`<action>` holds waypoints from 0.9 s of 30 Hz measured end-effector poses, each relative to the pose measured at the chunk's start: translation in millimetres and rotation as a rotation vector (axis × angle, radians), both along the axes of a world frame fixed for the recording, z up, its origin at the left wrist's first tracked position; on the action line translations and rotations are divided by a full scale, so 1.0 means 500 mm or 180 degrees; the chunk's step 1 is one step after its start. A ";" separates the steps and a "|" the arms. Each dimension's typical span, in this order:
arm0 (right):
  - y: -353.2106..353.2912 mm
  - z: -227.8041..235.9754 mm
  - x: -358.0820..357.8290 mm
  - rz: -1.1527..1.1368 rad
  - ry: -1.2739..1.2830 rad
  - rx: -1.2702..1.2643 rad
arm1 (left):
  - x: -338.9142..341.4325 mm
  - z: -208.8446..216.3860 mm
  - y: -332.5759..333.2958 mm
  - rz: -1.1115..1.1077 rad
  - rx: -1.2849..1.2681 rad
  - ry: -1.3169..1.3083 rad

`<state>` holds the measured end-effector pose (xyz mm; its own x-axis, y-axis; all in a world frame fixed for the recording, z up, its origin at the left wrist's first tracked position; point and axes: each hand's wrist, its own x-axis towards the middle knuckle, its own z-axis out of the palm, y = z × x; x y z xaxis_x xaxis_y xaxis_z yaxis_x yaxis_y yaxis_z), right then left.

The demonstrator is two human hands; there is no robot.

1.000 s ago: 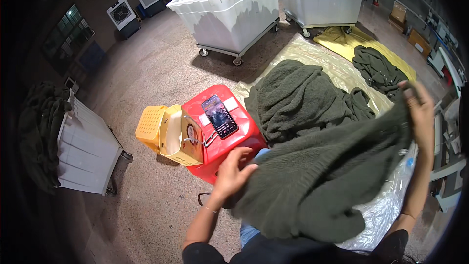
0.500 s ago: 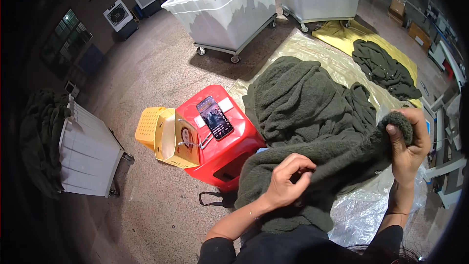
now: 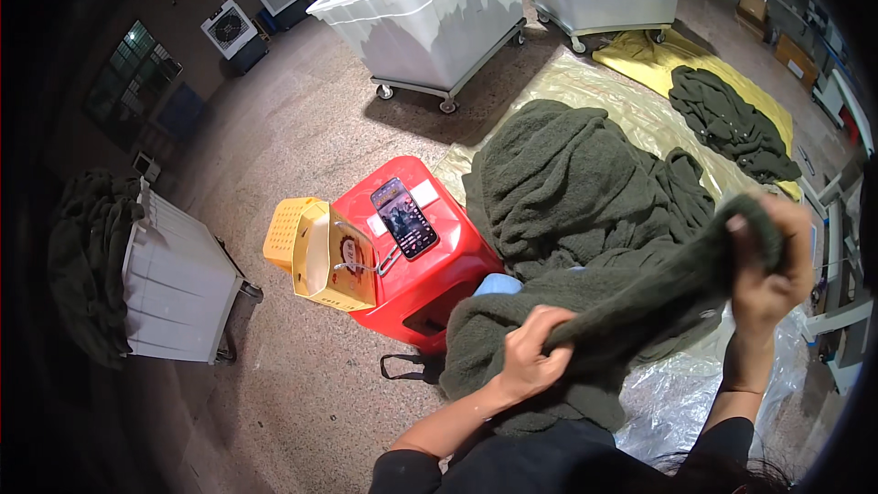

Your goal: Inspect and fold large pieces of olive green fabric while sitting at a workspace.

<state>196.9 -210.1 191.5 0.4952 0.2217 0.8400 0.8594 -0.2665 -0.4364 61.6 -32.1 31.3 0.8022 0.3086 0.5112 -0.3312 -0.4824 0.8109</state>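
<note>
Across my lap lies a dark green fleecy cloth (image 3: 604, 320), one stretch of it drawn up between my two hands. My left hand (image 3: 535, 352) is closed around its near edge, fingers curled over the fabric. Higher and to the right, my right hand (image 3: 777, 252) grips the other end, a bunched fold sticking up past the fingers; motion blurs this hand. Beyond my lap, a large heap of the same green cloth (image 3: 567, 183) rests on clear plastic sheeting (image 3: 677, 412). A bit of something light blue (image 3: 498, 284) shows beside the cloth.
Left of the cloth stands a red stool (image 3: 439, 288) with a phone (image 3: 403, 219), a yellow paper box (image 3: 337, 261) and a small metal tool. White wheeled bins stand at the back (image 3: 439, 27) and left (image 3: 178, 274). More green cloth (image 3: 732, 123) lies on yellow sheeting at right.
My left hand has closed on the cloth's edge, where it was pinched above it before. The strip between my hands is pulled straighter, and my right hand has risen slightly.
</note>
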 end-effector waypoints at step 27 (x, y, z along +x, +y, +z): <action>-0.295 -0.100 0.139 -0.1486 0.0339 0.0322 | -0.331 0.181 0.330 -0.0055 -0.1318 0.1576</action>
